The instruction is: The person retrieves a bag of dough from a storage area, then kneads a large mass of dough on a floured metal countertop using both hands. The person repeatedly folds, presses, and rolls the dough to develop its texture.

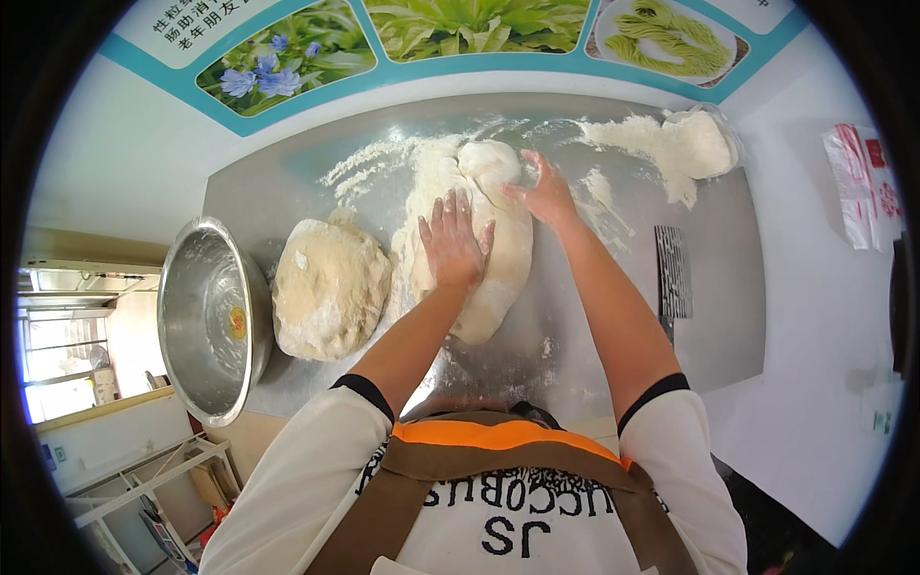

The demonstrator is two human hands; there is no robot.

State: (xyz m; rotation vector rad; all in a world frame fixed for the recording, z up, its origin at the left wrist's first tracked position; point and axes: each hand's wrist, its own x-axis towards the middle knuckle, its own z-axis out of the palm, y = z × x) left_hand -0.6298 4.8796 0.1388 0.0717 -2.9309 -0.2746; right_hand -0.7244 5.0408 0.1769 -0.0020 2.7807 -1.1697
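A long mass of pale dough [507, 251] lies on the floured steel table, its far end folded into a rounded lump. My left hand [454, 241] rests flat on its upper face, fingers spread and dusted with flour. By the far right side of the dough is my right hand [548, 190], thumb and fingers apart, its thumb close to or touching the dough's edge. Neither hand grips anything. To the left sits a second, rounder lump of dough [330, 291] with a rough surface.
A steel bowl [208, 323] stands tilted at the table's left edge. Heaped flour [693, 147] spills from a bag at the far right corner. On the right lies a broad-bladed cleaver [674, 273]. Plastic bags [866, 187] hang on the right wall. A picture board [402, 79] borders the back.
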